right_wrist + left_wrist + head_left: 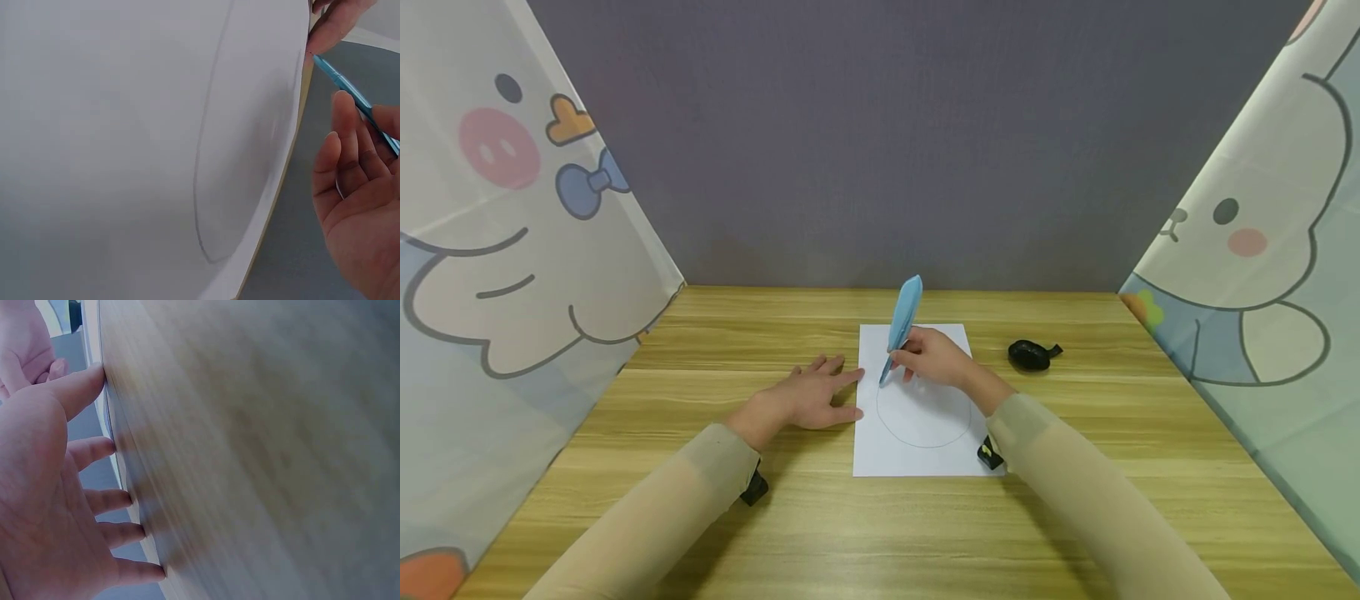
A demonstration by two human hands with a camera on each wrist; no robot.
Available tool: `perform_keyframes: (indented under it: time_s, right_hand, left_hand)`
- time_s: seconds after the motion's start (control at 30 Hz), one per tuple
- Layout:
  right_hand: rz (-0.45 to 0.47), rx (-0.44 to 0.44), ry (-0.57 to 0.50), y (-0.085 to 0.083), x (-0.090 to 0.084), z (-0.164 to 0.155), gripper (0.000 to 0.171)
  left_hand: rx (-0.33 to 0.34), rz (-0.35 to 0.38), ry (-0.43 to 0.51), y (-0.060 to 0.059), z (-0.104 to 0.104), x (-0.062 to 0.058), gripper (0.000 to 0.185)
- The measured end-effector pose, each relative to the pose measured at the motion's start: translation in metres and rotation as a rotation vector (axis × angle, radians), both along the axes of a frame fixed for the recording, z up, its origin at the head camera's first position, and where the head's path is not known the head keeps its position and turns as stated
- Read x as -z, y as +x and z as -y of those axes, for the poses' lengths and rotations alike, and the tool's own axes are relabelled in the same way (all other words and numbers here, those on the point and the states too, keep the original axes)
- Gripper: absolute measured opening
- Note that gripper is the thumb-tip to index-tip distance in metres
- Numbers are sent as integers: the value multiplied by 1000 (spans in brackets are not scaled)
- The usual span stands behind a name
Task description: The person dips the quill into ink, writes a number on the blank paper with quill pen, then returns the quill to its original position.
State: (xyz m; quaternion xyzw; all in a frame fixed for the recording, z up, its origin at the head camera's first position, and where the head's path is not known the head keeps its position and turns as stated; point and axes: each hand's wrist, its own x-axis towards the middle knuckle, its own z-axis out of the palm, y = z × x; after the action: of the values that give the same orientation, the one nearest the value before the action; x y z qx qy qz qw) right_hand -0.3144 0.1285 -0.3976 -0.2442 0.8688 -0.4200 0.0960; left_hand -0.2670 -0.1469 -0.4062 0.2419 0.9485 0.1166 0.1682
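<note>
A light blue pen [906,312] with a broad, feather-shaped top is pinched in my right hand [936,357]. It leans, its tip at the sheet of white paper [872,460]. A thin round pencil-grey line [930,447] curves over the paper, ending on the left near the tip; my right hand hides its upper part. In the right wrist view the slim shaft of the pen [350,90] runs between thumb and fingers. My left hand [812,398] rests on the table with fingers spread, thumb and forefinger tips at the paper's left edge. The left wrist view shows its fingertips [105,500] touching the surface.
A small rounded black object [1030,355] with a short tab lies right of the paper. Under the wood-grain table's [760,333] far edge stands a grey panel [880,150]. Cartoon-printed cloths [490,283] flank both sides. Black devices [755,488] sit at both wrists.
</note>
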Motion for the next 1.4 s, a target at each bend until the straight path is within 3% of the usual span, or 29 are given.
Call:
perform_keyframes:
  time_s: [0.27,0.43,0.6,1.07,1.4]
  right_hand:
    - [11,36,-114,4,-4,-21,31]
    - [82,38,-178,7,-3,-39,35]
    - [144,67,-168,12,-2,-58,41]
    - [110,142,-133,26,-1,-103,41]
    - [116,145,-225,34,1,-121,37]
  left_hand:
    - [-1,5,-4,2,-1,-3,81]
    - [1,5,1,4,0,-4,80]
    - [4,8,5,4,1,-3,80]
    - [11,7,9,6,1,-4,81]
    - [17,2,1,6,0,-5,81]
